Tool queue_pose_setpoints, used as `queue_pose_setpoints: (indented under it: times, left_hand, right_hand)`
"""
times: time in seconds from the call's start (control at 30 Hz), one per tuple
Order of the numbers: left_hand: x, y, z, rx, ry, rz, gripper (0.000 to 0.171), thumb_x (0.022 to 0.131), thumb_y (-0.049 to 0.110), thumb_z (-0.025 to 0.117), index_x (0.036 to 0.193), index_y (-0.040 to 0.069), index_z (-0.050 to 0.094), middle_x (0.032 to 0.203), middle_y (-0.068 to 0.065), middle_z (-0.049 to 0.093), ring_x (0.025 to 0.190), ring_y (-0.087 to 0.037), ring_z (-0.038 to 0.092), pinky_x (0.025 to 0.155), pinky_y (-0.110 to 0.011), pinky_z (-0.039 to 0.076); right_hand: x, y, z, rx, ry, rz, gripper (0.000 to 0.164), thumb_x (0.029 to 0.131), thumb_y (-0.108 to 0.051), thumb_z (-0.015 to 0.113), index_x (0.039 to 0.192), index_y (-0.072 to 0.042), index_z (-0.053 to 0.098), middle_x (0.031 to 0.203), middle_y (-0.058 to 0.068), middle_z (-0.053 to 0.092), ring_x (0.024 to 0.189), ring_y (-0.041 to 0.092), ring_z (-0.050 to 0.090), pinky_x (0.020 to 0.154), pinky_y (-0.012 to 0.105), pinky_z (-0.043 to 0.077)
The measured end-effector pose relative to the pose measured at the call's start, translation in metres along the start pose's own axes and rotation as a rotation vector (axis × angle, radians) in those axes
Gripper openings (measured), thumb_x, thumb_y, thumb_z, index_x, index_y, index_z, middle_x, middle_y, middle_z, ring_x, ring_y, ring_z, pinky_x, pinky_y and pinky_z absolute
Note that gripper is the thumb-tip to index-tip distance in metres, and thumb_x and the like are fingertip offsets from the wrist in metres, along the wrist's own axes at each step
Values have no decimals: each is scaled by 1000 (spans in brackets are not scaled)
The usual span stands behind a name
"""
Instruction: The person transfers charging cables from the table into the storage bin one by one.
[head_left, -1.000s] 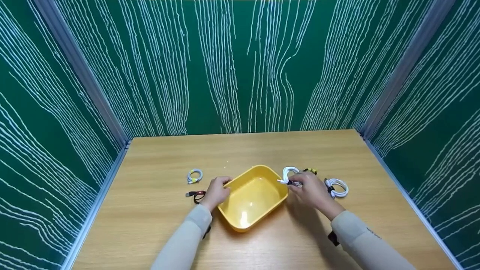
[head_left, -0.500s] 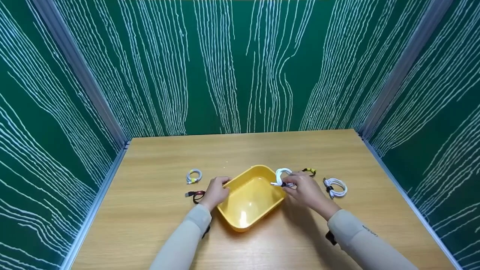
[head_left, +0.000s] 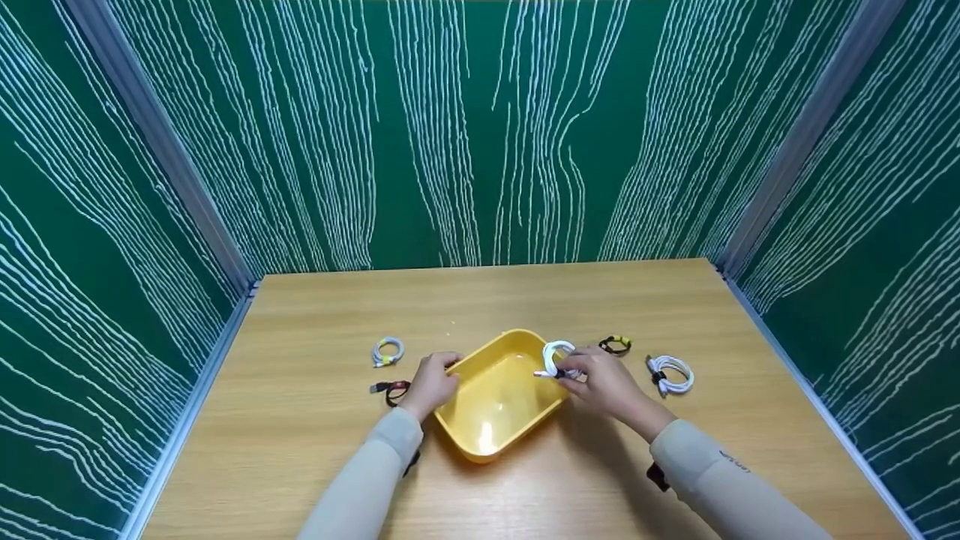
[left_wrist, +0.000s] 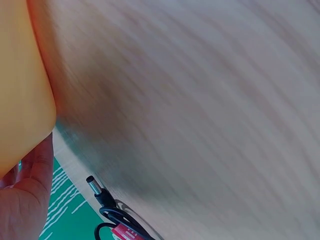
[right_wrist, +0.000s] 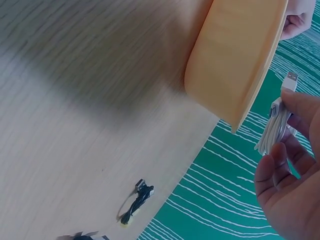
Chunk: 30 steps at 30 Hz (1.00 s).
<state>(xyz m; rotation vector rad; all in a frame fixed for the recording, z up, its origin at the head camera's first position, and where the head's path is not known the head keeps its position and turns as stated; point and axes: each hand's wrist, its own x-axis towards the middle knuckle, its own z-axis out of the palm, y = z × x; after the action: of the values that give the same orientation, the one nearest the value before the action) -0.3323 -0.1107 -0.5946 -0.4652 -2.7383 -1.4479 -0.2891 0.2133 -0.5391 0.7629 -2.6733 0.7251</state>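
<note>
A yellow plastic bin (head_left: 501, 409) sits at an angle on the table, and its inside looks bare. My left hand (head_left: 433, 386) grips its left wall, fingers on the outside in the left wrist view. Over the bin's right rim, my right hand (head_left: 606, 384) pinches a coiled white USB cable (head_left: 553, 360) fastened with a dark tie. The right wrist view shows the USB plug (right_wrist: 290, 80) sticking out past the thumb, with the cable raised beside the bin's rim.
Left of the bin lie a pale coiled cable (head_left: 388, 352) with yellow ties and a black cable (head_left: 394, 391) with a red tie. On the right are a black cable (head_left: 616, 345) with yellow and a white coiled cable (head_left: 673, 375). Green walls enclose the table.
My right hand has moved left with the white USB cable, bringing it over the bin's right rim and uncovering the black-and-yellow cable. My left hand has stayed on the bin.
</note>
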Motion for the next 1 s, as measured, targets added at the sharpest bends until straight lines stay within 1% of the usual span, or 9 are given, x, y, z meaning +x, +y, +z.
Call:
queue_pose_setpoints:
  times: [0.13, 0.37, 0.53, 0.67, 0.9, 1.0]
  left_hand:
    - [0, 0, 0, -8, 4, 5, 31, 88, -9, 58, 110, -1, 79, 104, -16, 79, 86, -18, 63, 79, -31, 54]
    - [-1, 0, 1, 27, 25, 48, 31, 84, -11, 58, 105, -3, 79, 96, -16, 78, 79, -18, 60, 76, -30, 52]
    - [-1, 0, 0, 17, 24, 52, 30, 85, -11, 58, 105, -3, 78, 97, -17, 78, 81, -18, 60, 77, -30, 52]
    - [-1, 0, 0, 14, 21, 54, 29, 85, -10, 57, 104, -3, 78, 96, -17, 78, 80, -17, 60, 75, -28, 51]
    - [0, -3, 1, 8, 17, 60, 27, 84, -12, 58, 101, -2, 77, 93, -16, 76, 78, -17, 59, 72, -27, 50]
    - [1, -3, 1, 8, 14, 46, 28, 86, -11, 58, 103, -1, 78, 95, -15, 77, 79, -17, 59, 73, -28, 51]
  right_hand:
    - [0, -1, 2, 2, -5, 8, 17, 88, -8, 88, 104, -6, 84, 107, 13, 81, 99, 35, 73, 91, 54, 60]
    - [2, -4, 5, 21, -31, -3, 14, 89, -7, 86, 103, -6, 84, 105, 11, 79, 95, 31, 69, 84, 50, 58]
    - [1, -6, 6, 24, -34, -14, 17, 88, -7, 87, 104, -6, 84, 104, 11, 79, 96, 31, 69, 84, 50, 57]
    - [1, -7, 8, 26, -43, -10, 17, 88, -7, 87, 105, -6, 84, 104, 10, 79, 97, 31, 68, 86, 50, 58]
    - [0, -7, 12, 32, -57, 5, 18, 89, -8, 87, 107, -7, 84, 109, 12, 80, 101, 33, 72, 91, 54, 59]
    - [1, -8, 13, 37, -64, 4, 19, 89, -8, 87, 107, -6, 84, 109, 13, 80, 100, 33, 73, 89, 53, 60]
